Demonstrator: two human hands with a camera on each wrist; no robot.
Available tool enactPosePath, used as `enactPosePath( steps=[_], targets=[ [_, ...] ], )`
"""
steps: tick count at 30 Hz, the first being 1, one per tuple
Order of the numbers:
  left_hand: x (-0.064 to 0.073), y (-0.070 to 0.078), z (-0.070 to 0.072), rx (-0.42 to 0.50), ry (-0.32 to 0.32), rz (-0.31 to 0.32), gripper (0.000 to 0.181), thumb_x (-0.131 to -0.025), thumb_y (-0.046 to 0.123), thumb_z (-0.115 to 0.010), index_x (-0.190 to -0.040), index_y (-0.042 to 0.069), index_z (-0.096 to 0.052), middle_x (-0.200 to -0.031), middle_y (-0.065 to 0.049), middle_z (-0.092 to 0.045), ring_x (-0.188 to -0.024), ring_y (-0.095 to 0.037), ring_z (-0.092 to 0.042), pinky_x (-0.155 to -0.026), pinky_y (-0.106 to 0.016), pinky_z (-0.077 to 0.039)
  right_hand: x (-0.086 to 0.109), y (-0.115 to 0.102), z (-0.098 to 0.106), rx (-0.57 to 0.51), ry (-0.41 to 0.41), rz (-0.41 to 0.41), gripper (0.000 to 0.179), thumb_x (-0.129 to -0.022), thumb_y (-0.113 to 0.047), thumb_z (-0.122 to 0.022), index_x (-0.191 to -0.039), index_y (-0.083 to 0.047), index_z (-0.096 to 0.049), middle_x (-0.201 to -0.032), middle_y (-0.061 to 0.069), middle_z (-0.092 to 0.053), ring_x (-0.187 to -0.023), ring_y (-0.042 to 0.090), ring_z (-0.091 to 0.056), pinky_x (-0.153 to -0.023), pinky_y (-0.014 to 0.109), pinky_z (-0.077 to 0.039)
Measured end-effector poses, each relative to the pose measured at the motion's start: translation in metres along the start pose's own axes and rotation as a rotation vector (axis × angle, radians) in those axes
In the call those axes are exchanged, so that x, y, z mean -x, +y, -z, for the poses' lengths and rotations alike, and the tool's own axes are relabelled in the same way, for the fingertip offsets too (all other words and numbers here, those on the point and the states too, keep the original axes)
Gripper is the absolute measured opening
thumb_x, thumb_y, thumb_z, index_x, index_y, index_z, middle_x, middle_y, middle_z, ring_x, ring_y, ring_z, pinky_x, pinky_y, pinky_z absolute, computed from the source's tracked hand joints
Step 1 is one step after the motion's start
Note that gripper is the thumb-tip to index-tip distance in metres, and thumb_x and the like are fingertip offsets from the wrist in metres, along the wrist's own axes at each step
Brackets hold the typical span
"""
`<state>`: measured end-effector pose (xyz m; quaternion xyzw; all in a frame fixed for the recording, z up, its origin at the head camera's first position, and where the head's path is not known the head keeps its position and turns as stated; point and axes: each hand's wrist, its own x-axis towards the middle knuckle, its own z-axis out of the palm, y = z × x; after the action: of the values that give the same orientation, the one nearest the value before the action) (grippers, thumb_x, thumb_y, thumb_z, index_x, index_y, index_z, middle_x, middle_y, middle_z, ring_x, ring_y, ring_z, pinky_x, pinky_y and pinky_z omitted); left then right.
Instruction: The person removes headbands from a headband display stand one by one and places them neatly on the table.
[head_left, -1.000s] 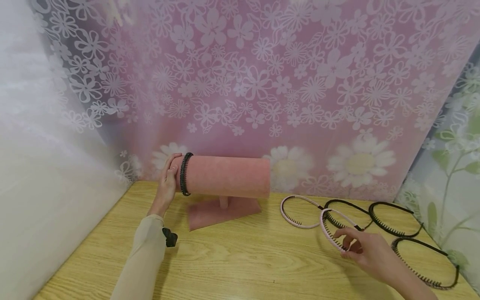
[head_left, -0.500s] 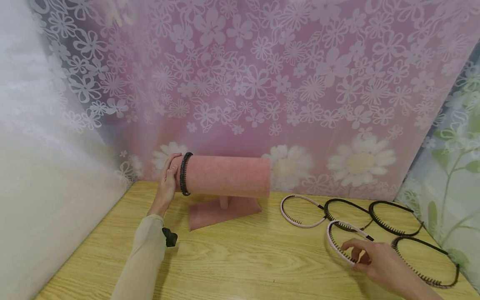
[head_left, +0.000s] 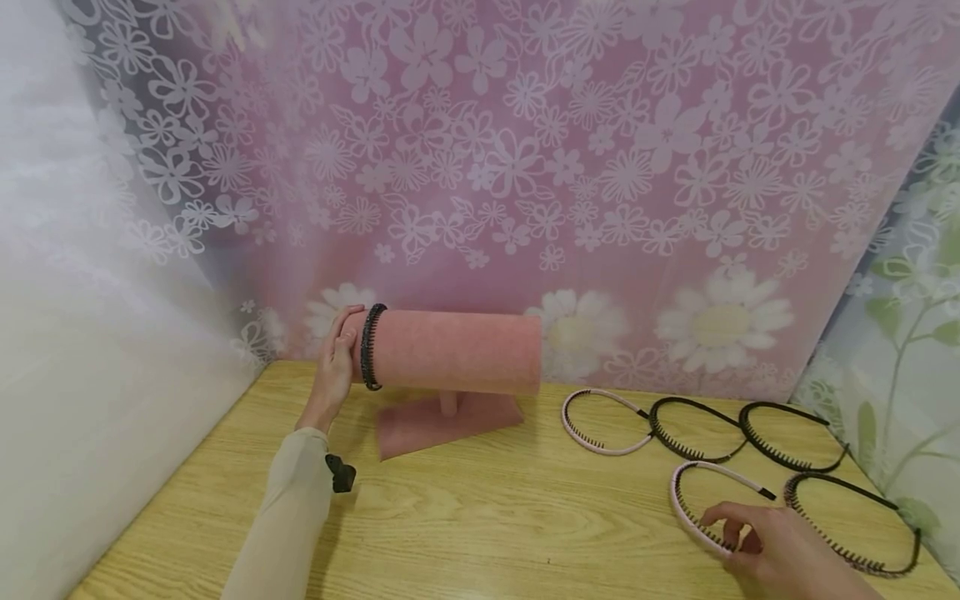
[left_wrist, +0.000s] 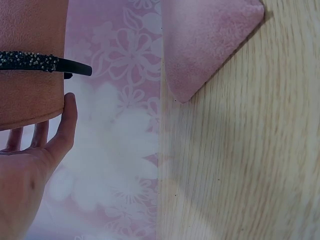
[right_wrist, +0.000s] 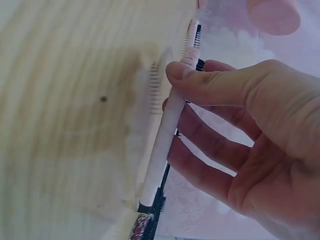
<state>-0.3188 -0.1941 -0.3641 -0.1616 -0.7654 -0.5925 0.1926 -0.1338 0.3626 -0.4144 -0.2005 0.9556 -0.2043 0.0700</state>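
Note:
My left hand grips the left end of a pink plush headband stand, a level cylinder on a post and flat base. Beside those fingers, a black toothed headband circles the cylinder; its beaded surface glitters in the left wrist view. At the front right, my right hand pinches a pale pink toothed headband by its near side. The right wrist view has the thumb on one face of its wrapped band and fingers behind.
Behind the right hand lie another pink headband and two black ones in a row. A dark patterned headband lies at the table's right. Flowered curtains hang behind the wooden table.
My right hand has drawn the pink headband toward the front right, away from the back row, and lowered it close to the table. The left hand and stand have stayed put.

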Motion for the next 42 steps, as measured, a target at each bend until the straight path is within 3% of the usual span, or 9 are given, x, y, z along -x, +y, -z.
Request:
enactPosePath(
  steps=[7,17,24,27,31,33,36,38,42],
  targets=[
    [0.000,0.001,0.000,0.010,-0.009,0.005,0.040,-0.105,0.029,-0.025,-0.142,0.026,-0.040,-0.141,-0.003,-0.045,-0.107,-0.012,-0.052,-0.091,-0.028,-0.041,0.004,0.007,-0.002,-0.008,-0.051,-0.107,0.026,-0.080,-0.025,-0.074,-0.104,-0.023,-0.066,-0.077,-0.020,-0.059,-0.065,-0.007,-0.051,-0.054,0.021,-0.040],
    [0.000,0.002,0.001,0.013,-0.017,0.006,0.041,-0.105,0.029,-0.024,-0.142,0.026,-0.040,-0.141,-0.003,-0.045,-0.107,-0.013,-0.052,-0.090,-0.028,-0.042,0.010,0.020,-0.002,-0.092,-0.070,-0.042,0.026,-0.083,-0.023,-0.070,-0.107,-0.013,-0.066,-0.080,-0.018,-0.061,-0.067,-0.006,-0.054,-0.055,0.022,-0.044],
    [0.000,0.001,0.001,0.014,-0.019,0.028,0.041,-0.105,0.031,-0.024,-0.142,0.027,-0.039,-0.140,-0.004,-0.045,-0.107,-0.014,-0.052,-0.090,-0.030,-0.042,0.014,0.024,0.000,-0.166,-0.083,-0.047,0.035,-0.085,-0.027,-0.069,-0.112,-0.005,-0.064,-0.088,-0.012,-0.065,-0.075,-0.006,-0.057,-0.060,0.021,-0.047],
    [0.000,0.001,0.001,0.006,-0.014,0.031,0.040,-0.105,0.031,-0.024,-0.142,0.028,-0.039,-0.140,-0.004,-0.045,-0.107,-0.015,-0.052,-0.090,-0.031,-0.042,0.014,0.020,-0.001,-0.110,-0.009,-0.044,0.034,-0.086,-0.027,-0.068,-0.113,-0.007,-0.065,-0.091,-0.008,-0.068,-0.077,-0.007,-0.058,-0.061,0.020,-0.048],
    [0.000,0.001,0.001,0.011,-0.010,0.030,0.040,-0.105,0.030,-0.025,-0.142,0.028,-0.040,-0.141,-0.003,-0.045,-0.108,-0.015,-0.052,-0.090,-0.031,-0.042,0.011,0.012,-0.004,0.009,0.216,0.052,0.031,-0.083,-0.018,-0.071,-0.112,-0.010,-0.066,-0.094,0.000,-0.071,-0.079,-0.009,-0.059,-0.059,0.019,-0.049],
    [0.000,0.001,0.001,0.010,-0.007,0.028,0.040,-0.104,0.030,-0.025,-0.141,0.028,-0.040,-0.141,-0.003,-0.045,-0.108,-0.014,-0.052,-0.090,-0.030,-0.042,0.010,0.006,-0.005,0.057,0.346,0.084,0.033,-0.079,-0.013,-0.075,-0.110,-0.012,-0.067,-0.097,-0.002,-0.071,-0.080,-0.009,-0.060,-0.058,0.019,-0.049],
    [0.001,0.001,0.001,0.018,-0.010,0.023,0.040,-0.104,0.030,-0.026,-0.142,0.027,-0.040,-0.141,-0.002,-0.045,-0.107,-0.013,-0.053,-0.089,-0.028,-0.043,0.008,-0.004,-0.003,0.084,0.476,0.057,0.035,-0.076,-0.015,-0.078,-0.109,-0.019,-0.068,-0.101,-0.010,-0.069,-0.082,-0.008,-0.060,-0.057,0.020,-0.048],
    [0.001,0.001,0.001,0.024,-0.010,0.019,0.040,-0.104,0.030,-0.026,-0.142,0.027,-0.040,-0.142,-0.002,-0.044,-0.107,-0.012,-0.053,-0.089,-0.027,-0.043,0.005,-0.012,-0.002,0.103,0.544,0.043,0.036,-0.075,-0.017,-0.079,-0.108,-0.024,-0.068,-0.103,-0.014,-0.068,-0.082,-0.005,-0.061,-0.058,0.017,-0.047],
    [0.000,0.001,0.000,0.023,-0.010,0.018,0.040,-0.104,0.030,-0.026,-0.142,0.027,-0.039,-0.142,-0.002,-0.044,-0.107,-0.012,-0.053,-0.088,-0.027,-0.043,-0.002,-0.024,0.001,0.116,0.618,0.061,0.042,-0.073,-0.019,-0.081,-0.112,-0.024,-0.067,-0.100,-0.007,-0.071,-0.083,-0.004,-0.063,-0.060,0.010,-0.044]
  ],
)
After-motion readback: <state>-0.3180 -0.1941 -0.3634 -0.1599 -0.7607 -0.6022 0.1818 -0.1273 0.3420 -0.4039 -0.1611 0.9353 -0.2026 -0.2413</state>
